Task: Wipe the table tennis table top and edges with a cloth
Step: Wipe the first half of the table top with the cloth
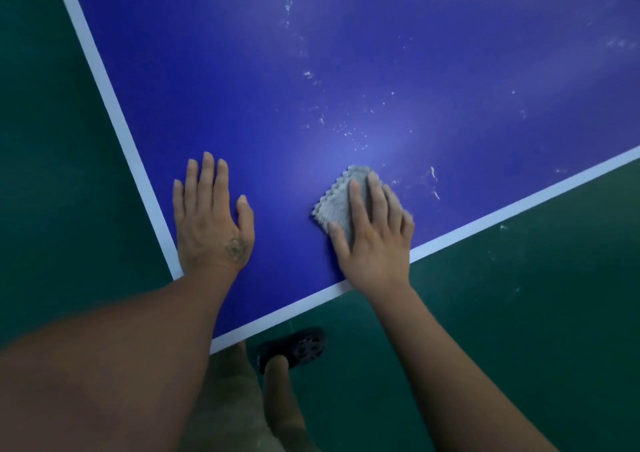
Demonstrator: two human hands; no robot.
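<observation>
- Green floor (52, 140) fills the left side and the lower right, below the table corner I am standing at.
- Blue table top (242, 70) takes up most of the view, its corner pointing down toward my body.
- White border line (114, 112) runs along both edges that meet at that corner.
- My left hand (211, 219) lies flat on the blue, palm down, fingers straight and slightly spread, just inside the left border, holding nothing.
- My right hand (374, 237) is well apart from the left, near the right-hand edge, pressing down with straight, spread fingers on the cloth.
- Grey cloth (337, 202) is folded small, with a zigzag edge, and sits flat on the table top under my right fingers; part of it sticks out ahead of them and to the left.
- My black shoe (298, 347) shows on the floor just below the corner.
- White specks and streaks (349, 133) are scattered over the blue beyond the cloth and to the right.
</observation>
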